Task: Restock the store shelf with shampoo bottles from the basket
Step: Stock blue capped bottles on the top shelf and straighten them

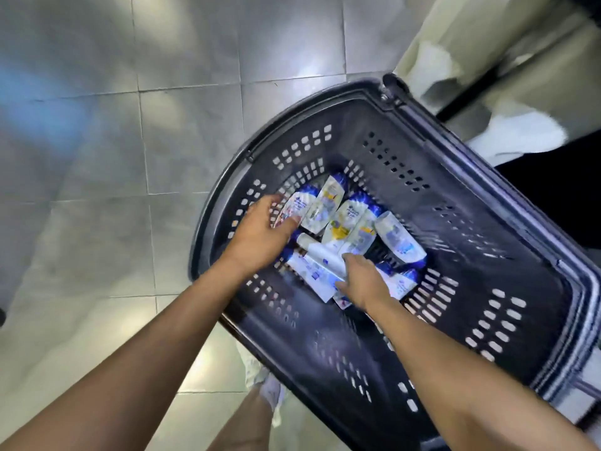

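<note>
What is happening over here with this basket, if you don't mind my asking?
A person is reaching with both hands into a dark perforated plastic basket over a grey tiled floor. The left hand grips a white-and-blue shampoo bottle at the left of the pile. The right hand closes its fingers on a plain white bottle nearer the person. The other shampoo bottles lie loose in the basket; none is lifted out yet.

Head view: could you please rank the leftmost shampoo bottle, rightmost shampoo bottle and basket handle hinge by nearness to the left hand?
1. Leftmost shampoo bottle, gripped by left hand.
2. Rightmost shampoo bottle, farther right.
3. Basket handle hinge, upper right.
</note>
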Action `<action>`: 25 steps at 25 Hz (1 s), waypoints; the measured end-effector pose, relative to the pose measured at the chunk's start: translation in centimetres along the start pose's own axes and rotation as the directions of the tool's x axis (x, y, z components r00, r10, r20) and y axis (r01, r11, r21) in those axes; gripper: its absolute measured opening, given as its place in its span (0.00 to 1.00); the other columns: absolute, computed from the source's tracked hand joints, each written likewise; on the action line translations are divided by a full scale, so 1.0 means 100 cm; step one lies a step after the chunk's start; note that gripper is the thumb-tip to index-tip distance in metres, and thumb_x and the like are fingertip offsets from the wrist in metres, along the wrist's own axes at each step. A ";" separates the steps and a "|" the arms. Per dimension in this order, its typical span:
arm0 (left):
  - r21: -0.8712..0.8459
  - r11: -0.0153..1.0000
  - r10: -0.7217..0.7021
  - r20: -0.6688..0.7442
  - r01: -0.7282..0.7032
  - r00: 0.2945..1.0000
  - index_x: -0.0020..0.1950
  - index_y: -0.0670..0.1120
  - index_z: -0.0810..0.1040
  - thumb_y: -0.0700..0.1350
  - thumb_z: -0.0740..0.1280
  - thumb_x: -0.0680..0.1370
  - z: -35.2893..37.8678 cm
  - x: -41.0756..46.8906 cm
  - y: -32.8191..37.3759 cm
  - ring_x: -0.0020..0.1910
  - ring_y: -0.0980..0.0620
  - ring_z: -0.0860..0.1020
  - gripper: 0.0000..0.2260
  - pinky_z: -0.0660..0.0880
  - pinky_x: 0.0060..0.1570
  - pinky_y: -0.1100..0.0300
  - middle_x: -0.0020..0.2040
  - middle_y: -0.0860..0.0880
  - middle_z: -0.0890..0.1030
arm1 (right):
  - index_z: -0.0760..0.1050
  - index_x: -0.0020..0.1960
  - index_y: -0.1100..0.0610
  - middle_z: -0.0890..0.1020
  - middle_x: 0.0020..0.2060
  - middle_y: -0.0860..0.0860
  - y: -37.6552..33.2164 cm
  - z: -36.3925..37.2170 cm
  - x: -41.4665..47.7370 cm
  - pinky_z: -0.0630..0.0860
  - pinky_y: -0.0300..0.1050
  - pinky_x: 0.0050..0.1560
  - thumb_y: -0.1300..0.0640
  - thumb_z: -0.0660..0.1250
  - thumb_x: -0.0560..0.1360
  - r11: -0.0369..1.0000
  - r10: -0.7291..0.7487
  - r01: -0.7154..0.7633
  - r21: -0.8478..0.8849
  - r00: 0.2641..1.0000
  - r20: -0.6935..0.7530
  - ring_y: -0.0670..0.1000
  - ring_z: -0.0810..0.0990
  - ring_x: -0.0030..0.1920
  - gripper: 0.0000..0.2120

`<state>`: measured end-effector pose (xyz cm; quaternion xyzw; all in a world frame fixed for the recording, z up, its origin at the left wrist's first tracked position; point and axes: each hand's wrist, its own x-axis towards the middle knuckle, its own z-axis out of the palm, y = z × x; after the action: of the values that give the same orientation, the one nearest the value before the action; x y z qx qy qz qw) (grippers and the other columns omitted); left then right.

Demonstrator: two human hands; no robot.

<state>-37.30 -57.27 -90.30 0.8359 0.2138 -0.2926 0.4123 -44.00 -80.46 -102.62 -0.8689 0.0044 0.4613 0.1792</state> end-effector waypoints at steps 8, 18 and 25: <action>-0.258 0.960 -0.110 -0.007 0.105 0.994 0.69 0.45 0.77 0.49 0.67 0.84 -0.004 0.003 -0.009 0.60 0.53 0.79 0.16 0.73 0.59 0.65 0.64 0.49 0.81 | 0.83 0.55 0.53 0.83 0.42 0.51 0.000 -0.026 -0.021 0.72 0.43 0.44 0.55 0.72 0.78 0.870 0.134 -0.129 0.476 0.991 0.023 0.52 0.81 0.44 0.06; -0.629 0.658 -0.214 0.371 0.414 0.903 0.67 0.41 0.80 0.49 0.75 0.78 0.007 -0.035 0.023 0.56 0.47 0.83 0.20 0.79 0.55 0.58 0.59 0.43 0.86 | 0.80 0.62 0.49 0.86 0.56 0.46 -0.038 -0.103 -0.138 0.76 0.38 0.56 0.56 0.64 0.83 0.407 -0.059 -0.156 0.900 0.979 0.197 0.43 0.83 0.54 0.10; -0.662 0.709 -0.041 0.304 0.242 0.952 0.66 0.40 0.79 0.36 0.71 0.80 -0.008 -0.055 0.034 0.58 0.42 0.85 0.14 0.83 0.58 0.48 0.57 0.42 0.87 | 0.78 0.66 0.49 0.84 0.61 0.45 -0.041 -0.101 -0.136 0.77 0.39 0.62 0.58 0.70 0.80 0.493 -0.150 -0.133 0.860 0.960 0.235 0.43 0.82 0.62 0.15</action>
<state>-39.03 -59.17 -84.30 0.5546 0.3139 -0.3323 0.6953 -43.05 -81.92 -85.28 -0.5859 0.2065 0.5123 0.5930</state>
